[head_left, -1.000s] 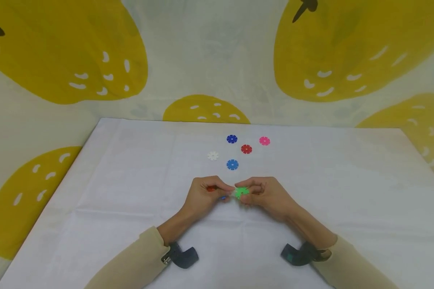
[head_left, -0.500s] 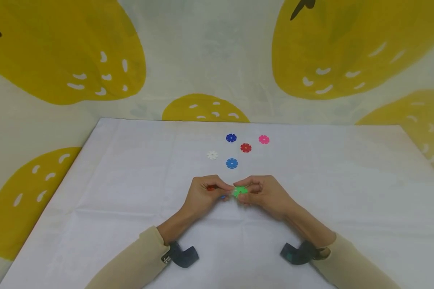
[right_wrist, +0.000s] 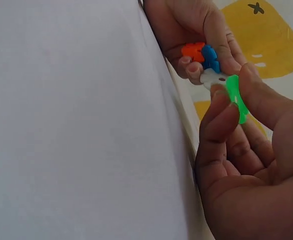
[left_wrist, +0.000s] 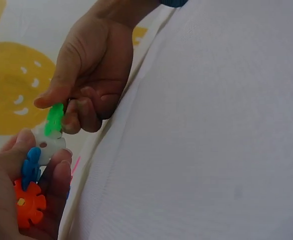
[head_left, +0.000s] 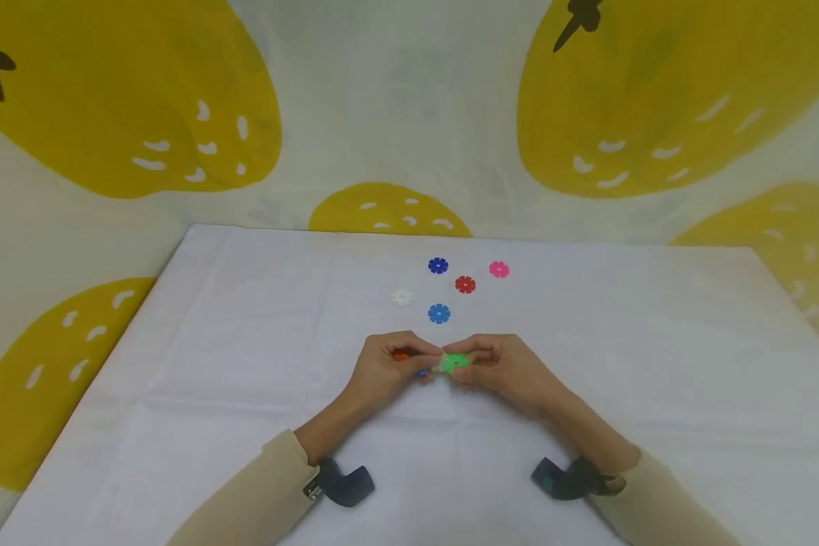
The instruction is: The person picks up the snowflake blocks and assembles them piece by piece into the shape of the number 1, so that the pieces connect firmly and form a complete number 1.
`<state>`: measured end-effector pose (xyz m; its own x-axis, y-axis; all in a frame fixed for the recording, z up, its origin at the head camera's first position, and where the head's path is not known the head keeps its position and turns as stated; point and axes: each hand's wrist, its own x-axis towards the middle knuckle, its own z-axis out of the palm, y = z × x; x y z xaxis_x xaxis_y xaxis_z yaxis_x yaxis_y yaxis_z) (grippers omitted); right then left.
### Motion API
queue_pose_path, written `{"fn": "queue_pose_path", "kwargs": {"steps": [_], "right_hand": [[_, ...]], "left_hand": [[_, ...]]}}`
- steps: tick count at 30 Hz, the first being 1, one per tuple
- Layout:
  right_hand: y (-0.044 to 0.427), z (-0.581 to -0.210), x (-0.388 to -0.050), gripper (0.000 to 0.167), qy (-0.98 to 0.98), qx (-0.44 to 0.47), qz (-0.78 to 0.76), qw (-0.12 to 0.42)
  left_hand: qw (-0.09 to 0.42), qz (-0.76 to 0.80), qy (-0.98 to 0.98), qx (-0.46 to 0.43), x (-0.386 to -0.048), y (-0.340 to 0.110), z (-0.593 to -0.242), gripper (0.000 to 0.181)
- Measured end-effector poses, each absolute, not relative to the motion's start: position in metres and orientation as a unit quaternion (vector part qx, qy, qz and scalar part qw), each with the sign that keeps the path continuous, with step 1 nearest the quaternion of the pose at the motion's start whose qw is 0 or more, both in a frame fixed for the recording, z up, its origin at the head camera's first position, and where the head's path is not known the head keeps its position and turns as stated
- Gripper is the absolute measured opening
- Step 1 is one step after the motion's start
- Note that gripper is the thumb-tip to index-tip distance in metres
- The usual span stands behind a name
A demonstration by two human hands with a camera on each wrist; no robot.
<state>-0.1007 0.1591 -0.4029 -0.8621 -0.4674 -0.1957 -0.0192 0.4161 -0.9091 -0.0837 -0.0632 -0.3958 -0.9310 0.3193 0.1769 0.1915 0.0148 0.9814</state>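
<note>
Left hand (head_left: pixel 381 371), one: fingers pinching a pale disc (left_wrist: pixel 51 149), notched, raised above the white-covered table (head_left: pixel 246 318). Orange disc (left_wrist: pixel 32 204), one: within the same hand, touching a blue disc (left_wrist: pixel 31 167), itself set against the pale one. White disc (head_left: pixel 402 296), dark blue disc (head_left: pixel 438 265), light blue disc (head_left: pixel 439 313): flat on the table beyond the hands, apart. Green disc (head_left: pixel 456 362), one: between the hands, edge meeting the pale disc; slotting unclear. Red disc (head_left: pixel 465 284), pink disc (head_left: pixel 499 269): flat on the table, apart. Right hand (head_left: pixel 512 371), one: thumb and fingers pinching the green disc.
</note>
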Motion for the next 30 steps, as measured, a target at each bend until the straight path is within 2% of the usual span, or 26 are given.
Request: {"fn": "queue_pose_path", "kwargs": {"steps": [10,20,23,30], "right_hand": [[0.164,-0.397,-0.101,0.037,0.833,-0.161,-0.500,0.174],[0.159,-0.397,-0.097,0.032,0.823,-0.128,-0.528,0.167],[0.157,-0.396,-0.095,0.034,0.824,-0.105,-0.532,0.167],[0.146,-0.391,-0.093,0.038,0.810,-0.066,-0.557,0.170]], "left_hand": [[0.039,0.717,0.679,0.154,-0.096,-0.064,-0.426,0.013],[0.044,0.631,0.756,0.167,-0.093,-0.070,-0.418,0.016],[0.014,0.606,0.768,0.208,-0.091,-0.071,-0.416,0.020],[-0.107,0.586,0.748,0.294,-0.091,-0.070,-0.413,0.026]]}}
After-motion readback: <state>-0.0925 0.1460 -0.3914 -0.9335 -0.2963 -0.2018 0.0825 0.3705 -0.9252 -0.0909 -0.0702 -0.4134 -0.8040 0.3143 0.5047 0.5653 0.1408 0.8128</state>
